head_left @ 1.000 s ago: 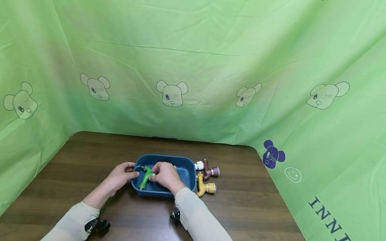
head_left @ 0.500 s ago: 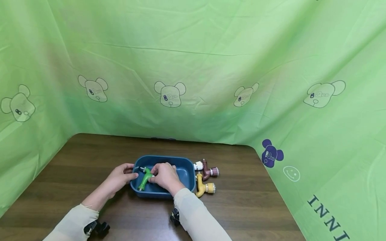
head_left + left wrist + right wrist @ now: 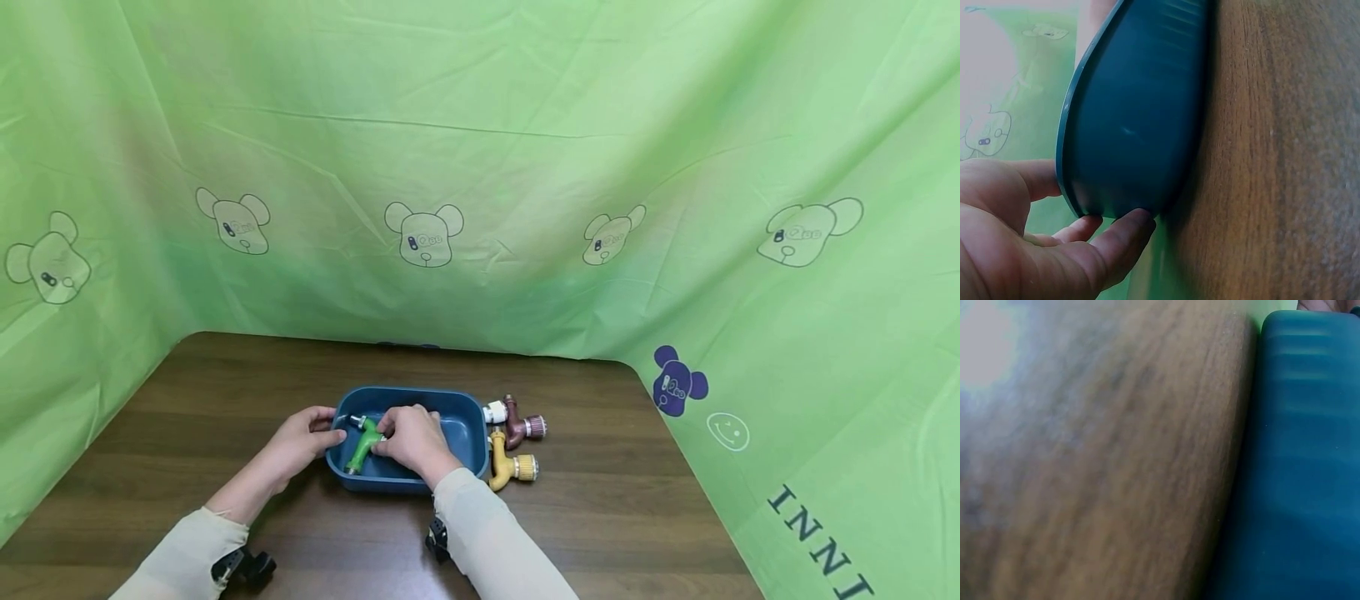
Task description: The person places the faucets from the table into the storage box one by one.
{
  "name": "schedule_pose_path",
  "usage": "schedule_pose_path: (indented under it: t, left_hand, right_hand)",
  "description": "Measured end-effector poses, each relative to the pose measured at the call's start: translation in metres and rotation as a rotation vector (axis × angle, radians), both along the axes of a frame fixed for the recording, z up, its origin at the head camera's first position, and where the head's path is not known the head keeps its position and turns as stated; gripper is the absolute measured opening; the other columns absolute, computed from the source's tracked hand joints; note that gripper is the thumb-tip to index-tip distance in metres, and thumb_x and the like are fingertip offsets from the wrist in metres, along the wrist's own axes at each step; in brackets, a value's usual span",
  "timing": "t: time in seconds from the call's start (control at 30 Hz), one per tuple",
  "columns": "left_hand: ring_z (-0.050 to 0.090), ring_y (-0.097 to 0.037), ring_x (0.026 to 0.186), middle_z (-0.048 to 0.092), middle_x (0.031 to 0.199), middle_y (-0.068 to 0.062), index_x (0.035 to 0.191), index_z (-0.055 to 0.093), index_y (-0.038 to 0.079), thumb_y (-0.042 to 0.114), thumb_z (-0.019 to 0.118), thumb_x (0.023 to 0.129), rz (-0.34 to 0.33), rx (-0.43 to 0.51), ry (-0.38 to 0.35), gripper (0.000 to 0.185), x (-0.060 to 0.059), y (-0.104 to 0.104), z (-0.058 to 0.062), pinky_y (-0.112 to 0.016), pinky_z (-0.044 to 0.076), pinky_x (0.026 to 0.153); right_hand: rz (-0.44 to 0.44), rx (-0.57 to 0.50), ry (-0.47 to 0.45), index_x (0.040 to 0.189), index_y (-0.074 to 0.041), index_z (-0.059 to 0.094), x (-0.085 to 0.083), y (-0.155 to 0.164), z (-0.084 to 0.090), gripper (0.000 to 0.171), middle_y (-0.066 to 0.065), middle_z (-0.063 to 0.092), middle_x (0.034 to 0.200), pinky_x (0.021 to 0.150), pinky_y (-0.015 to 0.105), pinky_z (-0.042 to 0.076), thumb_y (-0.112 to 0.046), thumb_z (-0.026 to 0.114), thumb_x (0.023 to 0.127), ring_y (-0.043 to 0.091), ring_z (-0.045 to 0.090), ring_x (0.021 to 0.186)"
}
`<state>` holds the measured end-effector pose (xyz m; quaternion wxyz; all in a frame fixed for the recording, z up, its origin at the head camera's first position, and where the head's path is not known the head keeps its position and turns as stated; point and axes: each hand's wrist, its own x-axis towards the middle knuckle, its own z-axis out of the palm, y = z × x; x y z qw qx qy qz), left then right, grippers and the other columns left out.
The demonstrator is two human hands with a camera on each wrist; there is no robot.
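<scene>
Right hand (image 3: 412, 437) on diagonal green tap (image 3: 364, 446)

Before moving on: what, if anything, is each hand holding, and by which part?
The right hand holds the green tap by its right end, partly hidden; the left hand grips the blue tub by its left end.

Table (image 3: 630, 508): dark brown top, wood grain running crosswise, far corners rounded; from where I stand it fills the lower part of the head view, a pale sheen at bottom centre. Directly upon it:

Basin (image 3: 467, 427), one: blue, oblong, rounded corners, upright, lower centre of frame.

Tap (image 3: 516, 429), maroon: on its side, just right of the basin, ribbed knob toward frame right.

Second tap (image 3: 500, 465), yellow: likewise, nearer the bottom edge.

White piece (image 3: 495, 412): between basin and maroon tap; attachment unclear.
</scene>
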<state>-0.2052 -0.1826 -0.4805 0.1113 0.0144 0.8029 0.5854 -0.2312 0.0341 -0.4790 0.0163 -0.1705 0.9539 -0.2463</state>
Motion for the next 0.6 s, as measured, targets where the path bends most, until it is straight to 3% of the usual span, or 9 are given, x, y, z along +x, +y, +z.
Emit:
schedule_pose_path:
  t: [0.33, 0.6]
  left_hand:
    - [0.060, -0.033, 0.120, 0.056, 0.137, -0.029, 0.145, 0.044, -0.010, 0.014, 0.065, 0.100, 0.002, 0.008, -0.008, 0.055, 0.0007, 0.0001, 0.0014, -0.046, 0.056, 0.098]
    - [0.061, -0.032, 0.120, 0.057, 0.137, -0.027, 0.144, 0.046, -0.008, 0.015, 0.065, 0.100, 0.016, 0.002, -0.018, 0.053, 0.0016, 0.0005, 0.0004, -0.045, 0.056, 0.099]
  right_hand:
    - [0.025, 0.040, 0.014, 0.099, -0.023, 0.078, 0.0011, 0.0013, 0.0055, 0.022, -0.016, 0.071, 0.087, 0.087, 0.037, 0.039, -0.037, 0.084, 0.084, 0.011, 0.052, 0.090]
    - [0.046, 0.105, 0.102, 0.103, -0.024, 0.078, 0.0031, 0.0004, 0.0091, 0.024, -0.016, 0.073, 0.092, 0.083, 0.033, 0.040, -0.040, 0.082, 0.086, 0.009, 0.051, 0.087]
